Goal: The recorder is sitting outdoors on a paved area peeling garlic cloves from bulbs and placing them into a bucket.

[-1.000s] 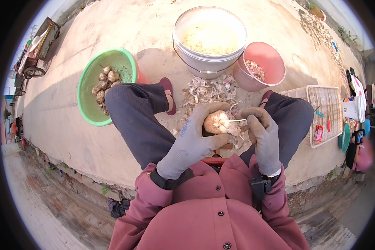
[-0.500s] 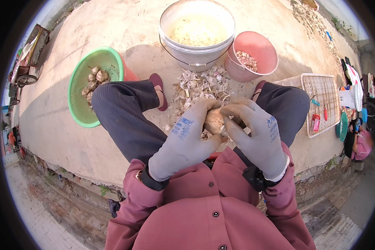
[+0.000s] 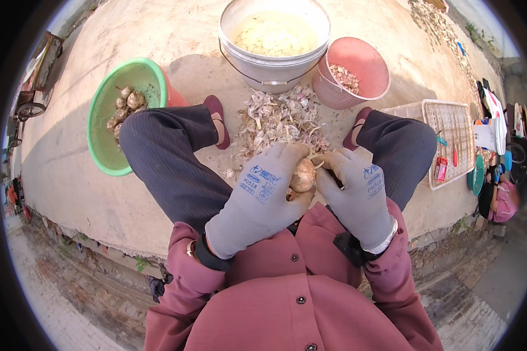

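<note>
A round, pale brown garlic bulb [image 3: 303,175] sits between my two gloved hands, above my lap. My left hand [image 3: 253,190] wraps it from the side, thumb below and fingers above. The fingertips of my right hand [image 3: 357,196] are pinched at the bulb's right side, by its short stem; the exact contact is partly hidden by the fingers. Just beyond the hands, a heap of garlic skins [image 3: 278,120] lies on the ground between my feet.
Left of my knee, a green basket [image 3: 93,126] holds several whole garlic bulbs [image 3: 136,100]. Ahead stand a white bucket [image 3: 269,73] with pale cloves in liquid and a pink bucket [image 3: 329,93] with unpeeled cloves. At right, an upturned white crate [image 3: 448,120] carries small items, including a red packet [image 3: 441,169].
The bulb has turned in my hands, so its stem now shows toward the right. My right hand has shifted slightly down and left. The whole view has shifted a little.
</note>
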Demonstrator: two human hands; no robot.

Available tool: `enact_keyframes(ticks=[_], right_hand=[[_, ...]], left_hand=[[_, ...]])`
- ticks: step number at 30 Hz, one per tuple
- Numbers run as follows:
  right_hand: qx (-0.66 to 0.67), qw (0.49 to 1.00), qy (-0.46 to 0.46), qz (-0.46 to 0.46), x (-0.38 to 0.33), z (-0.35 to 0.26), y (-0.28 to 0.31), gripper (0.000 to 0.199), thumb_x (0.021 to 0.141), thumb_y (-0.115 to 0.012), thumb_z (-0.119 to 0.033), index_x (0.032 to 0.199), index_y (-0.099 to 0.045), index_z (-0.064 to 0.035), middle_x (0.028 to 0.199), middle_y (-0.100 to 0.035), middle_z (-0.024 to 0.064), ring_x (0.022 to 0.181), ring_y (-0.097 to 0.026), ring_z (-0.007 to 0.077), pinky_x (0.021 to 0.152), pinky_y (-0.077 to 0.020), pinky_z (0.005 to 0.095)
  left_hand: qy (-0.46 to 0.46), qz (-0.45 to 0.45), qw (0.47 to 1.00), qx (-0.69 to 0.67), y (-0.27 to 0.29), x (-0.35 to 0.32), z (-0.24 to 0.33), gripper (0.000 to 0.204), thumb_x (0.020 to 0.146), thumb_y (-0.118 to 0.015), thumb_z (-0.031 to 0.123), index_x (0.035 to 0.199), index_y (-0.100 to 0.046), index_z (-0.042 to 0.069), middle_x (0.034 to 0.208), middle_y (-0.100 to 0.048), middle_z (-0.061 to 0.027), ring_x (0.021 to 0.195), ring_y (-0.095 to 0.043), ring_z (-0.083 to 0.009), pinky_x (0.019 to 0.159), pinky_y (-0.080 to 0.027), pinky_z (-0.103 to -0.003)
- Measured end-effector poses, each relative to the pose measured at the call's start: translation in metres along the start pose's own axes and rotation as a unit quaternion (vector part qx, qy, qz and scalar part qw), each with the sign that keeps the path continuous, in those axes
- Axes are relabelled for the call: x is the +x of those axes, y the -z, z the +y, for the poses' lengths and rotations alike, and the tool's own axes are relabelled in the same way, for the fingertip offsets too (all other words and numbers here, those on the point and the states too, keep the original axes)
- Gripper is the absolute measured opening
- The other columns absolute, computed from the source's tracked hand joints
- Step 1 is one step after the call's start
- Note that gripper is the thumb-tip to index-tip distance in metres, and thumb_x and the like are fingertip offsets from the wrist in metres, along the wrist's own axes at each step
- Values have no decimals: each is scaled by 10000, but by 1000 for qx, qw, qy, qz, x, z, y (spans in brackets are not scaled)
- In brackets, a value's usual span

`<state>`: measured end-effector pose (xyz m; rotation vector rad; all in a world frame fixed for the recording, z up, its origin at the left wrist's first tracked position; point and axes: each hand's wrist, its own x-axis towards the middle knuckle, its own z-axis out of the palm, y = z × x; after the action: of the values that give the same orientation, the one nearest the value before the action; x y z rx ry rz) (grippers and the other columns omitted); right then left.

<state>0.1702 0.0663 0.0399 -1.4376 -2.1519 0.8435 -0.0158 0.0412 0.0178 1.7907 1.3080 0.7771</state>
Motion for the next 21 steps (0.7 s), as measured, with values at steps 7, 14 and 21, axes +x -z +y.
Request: enact_keyframes(ticks=[7, 14, 21], right_hand=[[9, 1000, -7, 8, 4, 1, -1, 99, 866, -634, -100, 940, -657, -38, 816, -601, 142, 755, -629, 343, 653, -485, 408], [100, 995, -32, 2, 10, 10, -2, 112, 870, -617, -89, 949, -643, -14, 851, -616, 155, 765, -622, 343, 687, -480, 406], [92, 984, -150, -21, 0, 46, -21, 153, 901, -613, -107, 1001, -659, -1, 812, -644, 165, 724, -645, 275, 672, -492, 370]], left_hand=[[33, 36, 998, 30, -12, 1, 3, 591, 717, -778, 140, 1246, -552, 7, 1097, -612, -197, 1036, -604, -385, 887, -485, -439], [74, 37, 993, -87, 1, -3, 4, 581, 734, -739, 81, 1279, -557, -8, 1137, -632, -147, 1065, -623, -253, 943, -479, -344], [159, 83, 923, -339, 15, -5, 13, 615, 765, -701, 39, 1354, -532, -22, 1261, -571, -119, 1195, -551, -193, 1035, -439, -341]])
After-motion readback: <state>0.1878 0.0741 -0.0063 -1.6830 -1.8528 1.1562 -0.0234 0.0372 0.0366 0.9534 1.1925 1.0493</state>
